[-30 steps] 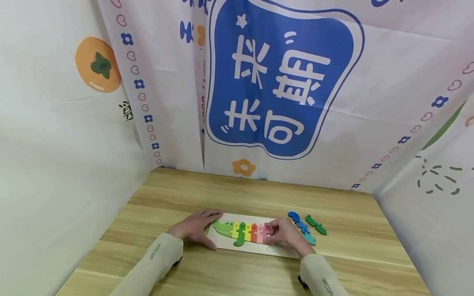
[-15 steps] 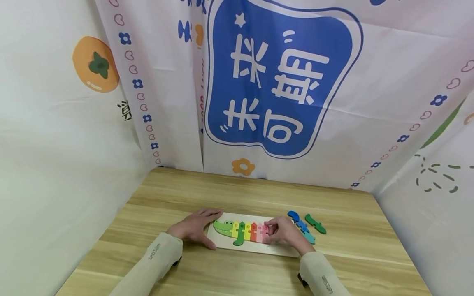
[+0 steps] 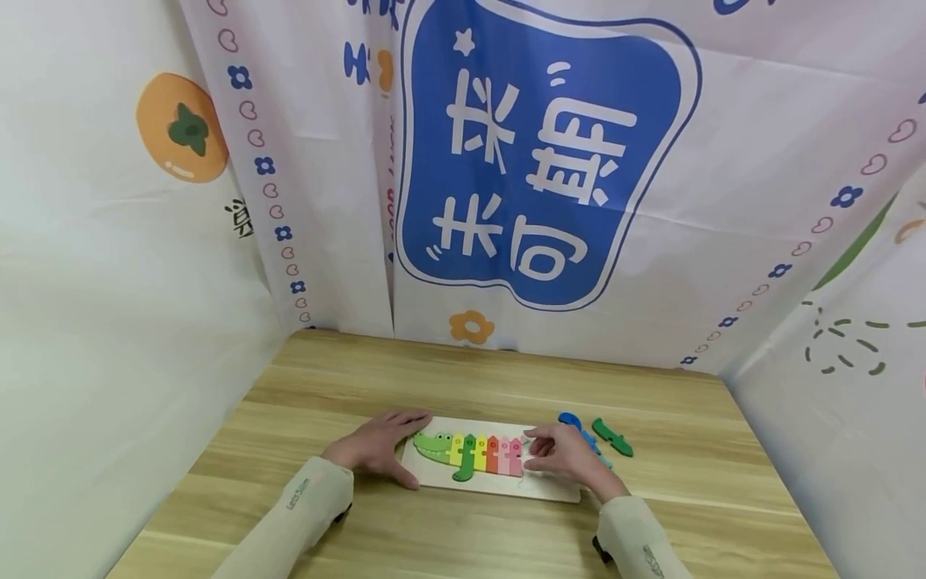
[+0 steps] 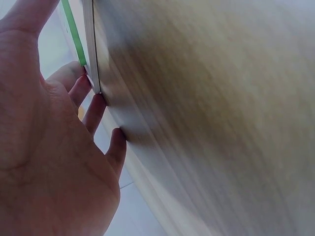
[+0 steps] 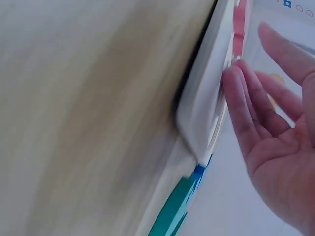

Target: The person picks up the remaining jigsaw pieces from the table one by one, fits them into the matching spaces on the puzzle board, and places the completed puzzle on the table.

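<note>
Crocodile puzzle (image 3: 469, 454), right fingers (image 5: 238, 102) beside

crocodile puzzle (image 3: 470, 455) on board (image 3: 499, 484), loose pieces (image 3: 612, 438) right

A white cloth (image 3: 731, 185) with a blue panel (image 3: 535, 80) is hanging at the far edge of the wood-grained bench (image 3: 441, 535), pale drapes (image 3: 123, 322) flanking its left and right edges.
</note>
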Motion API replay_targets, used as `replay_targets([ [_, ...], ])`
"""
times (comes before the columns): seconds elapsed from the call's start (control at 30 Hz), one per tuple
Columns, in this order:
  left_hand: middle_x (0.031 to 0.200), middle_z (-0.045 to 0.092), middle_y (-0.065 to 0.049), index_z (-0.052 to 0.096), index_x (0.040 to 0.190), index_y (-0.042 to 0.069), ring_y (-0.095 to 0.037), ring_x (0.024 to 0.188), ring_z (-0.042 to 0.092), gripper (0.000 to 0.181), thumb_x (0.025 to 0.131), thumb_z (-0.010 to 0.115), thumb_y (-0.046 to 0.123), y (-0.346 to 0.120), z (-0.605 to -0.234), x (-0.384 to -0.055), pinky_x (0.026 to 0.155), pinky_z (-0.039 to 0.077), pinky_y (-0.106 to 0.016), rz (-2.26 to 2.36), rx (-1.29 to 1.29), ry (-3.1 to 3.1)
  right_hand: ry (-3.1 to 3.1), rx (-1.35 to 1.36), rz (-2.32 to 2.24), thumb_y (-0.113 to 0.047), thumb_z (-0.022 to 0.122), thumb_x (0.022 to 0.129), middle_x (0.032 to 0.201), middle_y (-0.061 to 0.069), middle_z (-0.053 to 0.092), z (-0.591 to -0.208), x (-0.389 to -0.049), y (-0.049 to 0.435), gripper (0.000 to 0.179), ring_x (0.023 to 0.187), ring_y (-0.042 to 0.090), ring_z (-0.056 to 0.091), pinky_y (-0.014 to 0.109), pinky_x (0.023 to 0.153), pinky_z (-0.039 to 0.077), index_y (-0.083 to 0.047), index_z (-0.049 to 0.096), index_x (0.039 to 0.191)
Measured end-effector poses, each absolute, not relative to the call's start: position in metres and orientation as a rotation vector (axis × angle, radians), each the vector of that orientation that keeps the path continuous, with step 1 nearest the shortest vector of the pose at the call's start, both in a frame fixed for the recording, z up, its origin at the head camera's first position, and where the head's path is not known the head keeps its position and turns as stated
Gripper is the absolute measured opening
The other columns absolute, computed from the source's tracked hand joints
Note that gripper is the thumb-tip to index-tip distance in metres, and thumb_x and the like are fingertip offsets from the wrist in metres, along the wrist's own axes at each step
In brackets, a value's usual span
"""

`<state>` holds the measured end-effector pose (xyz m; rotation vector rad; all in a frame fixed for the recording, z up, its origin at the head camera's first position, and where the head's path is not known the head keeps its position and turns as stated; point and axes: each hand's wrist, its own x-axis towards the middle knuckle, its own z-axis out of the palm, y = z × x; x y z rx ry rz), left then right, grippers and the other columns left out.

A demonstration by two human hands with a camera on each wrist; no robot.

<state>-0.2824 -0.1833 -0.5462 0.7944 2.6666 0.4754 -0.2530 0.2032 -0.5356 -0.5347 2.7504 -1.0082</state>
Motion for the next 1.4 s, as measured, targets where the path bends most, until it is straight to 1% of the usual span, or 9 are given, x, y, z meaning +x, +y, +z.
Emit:
replay_targets([
  [0.07, 0.172, 0.026, 0.002, 0.030, 0.165, 0.027, -0.035, 0.157, 0.025, 0.117, 0.071, 0.082, 0.073, -0.184, -0.546, -0.282, 0.121, 0.029, -0.063, 0.483, 0.791, 2.667, 2.810, -0.542, -0.938, -0.022, 0.089, 0.083, 0.110, 0.004, 0.074, -0.535, -0.249, 0.207, 0.058, 0.099, 0.019, 0.067, 0.037, 0.086, 0.059, -0.006, 0.069, 0.135],
  [0.13, 0.172, 0.025, 0.004, 0.030, 0.165, 0.029, -0.034, 0.157, 0.024, 0.117, 0.070, 0.082, 0.074, -0.184, -0.547, -0.283, 0.121, 0.029, -0.063, 0.481, 0.784, 2.671, 2.855, -0.565, -0.850, -0.026, 0.090, 0.082, 0.127, 0.009, 0.071, -0.534, -0.246, 0.212, 0.065, 0.117, 0.028, 0.065, 0.049, 0.101, 0.054, -0.008, 0.066, 0.139],
  [0.27, 0.172, 0.026, 0.006, 0.030, 0.165, 0.030, -0.034, 0.157, 0.025, 0.116, 0.070, 0.082, 0.073, -0.186, -0.547, -0.284, 0.121, 0.030, -0.063, 0.493, 0.781, 2.675, 2.862, -0.615, -0.715, -0.035, 0.092, 0.078, 0.153, 0.015, 0.054, -0.532, -0.240, 0.222, 0.083, 0.143, 0.042, 0.047, 0.062, 0.116, 0.039, -0.008, 0.057, 0.148],
  [0.4, 0.171, 0.027, 0.006, 0.030, 0.164, 0.029, -0.035, 0.157, 0.025, 0.116, 0.070, 0.083, 0.072, -0.187, -0.547, -0.284, 0.120, 0.030, -0.063, 0.508, 0.783, 2.675, 2.852, -0.563, -0.675, -0.040, 0.093, 0.076, 0.158, 0.014, 0.049, -0.535, -0.236, 0.235, 0.091, 0.147, 0.042, 0.043, 0.060, 0.118, 0.037, -0.008, 0.053, 0.151],
  [0.7, 0.171, 0.028, 0.002, 0.031, 0.165, 0.026, -0.035, 0.156, 0.026, 0.118, 0.070, 0.083, 0.073, -0.186, -0.547, -0.283, 0.120, 0.030, -0.063, 0.501, 0.797, 2.676, 2.852, -0.542, -0.688, -0.044, 0.092, 0.076, 0.159, 0.013, 0.049, -0.545, -0.236, 0.251, 0.091, 0.148, 0.043, 0.041, 0.061, 0.118, 0.036, -0.007, 0.055, 0.150],
  [0.9, 0.171, 0.027, 0.004, 0.030, 0.164, 0.029, -0.034, 0.157, 0.025, 0.117, 0.070, 0.082, 0.075, -0.185, -0.547, -0.285, 0.121, 0.030, -0.062, 0.472, 0.787, 2.684, 2.836, -0.540, -0.751, -0.045, 0.090, 0.079, 0.158, 0.017, 0.049, -0.539, -0.239, 0.257, 0.087, 0.147, 0.046, 0.040, 0.064, 0.116, 0.037, -0.008, 0.055, 0.150],
  [1.03, 0.171, 0.027, 0.006, 0.030, 0.164, 0.030, -0.033, 0.157, 0.025, 0.116, 0.070, 0.081, 0.076, -0.184, -0.545, -0.286, 0.122, 0.029, -0.061, 0.459, 0.777, 2.685, 2.891, -0.460, -0.854, -0.032, 0.086, 0.086, 0.150, 0.022, 0.055, -0.533, -0.243, 0.270, 0.074, 0.140, 0.050, 0.047, 0.067, 0.110, 0.041, -0.008, 0.056, 0.149],
  [1.2, 0.171, 0.027, 0.004, 0.031, 0.164, 0.028, -0.034, 0.157, 0.025, 0.117, 0.070, 0.082, 0.074, -0.183, -0.545, -0.284, 0.121, 0.030, -0.062, 0.461, 0.790, 2.682, 3.020, -0.382, -0.824, -0.017, 0.081, 0.091, 0.129, 0.021, 0.065, -0.533, -0.249, 0.285, 0.058, 0.116, 0.040, 0.064, 0.058, 0.097, 0.054, -0.001, 0.061, 0.142],
  [1.4, 0.171, 0.028, 0.002, 0.032, 0.164, 0.026, -0.036, 0.156, 0.025, 0.116, 0.071, 0.082, 0.073, -0.182, -0.546, -0.284, 0.120, 0.030, -0.063, 0.471, 0.803, 2.679, 3.039, -0.307, -0.778, -0.013, 0.081, 0.090, 0.108, 0.014, 0.067, -0.534, -0.251, 0.291, 0.048, 0.089, 0.023, 0.062, 0.040, 0.075, 0.055, 0.002, 0.067, 0.133],
])
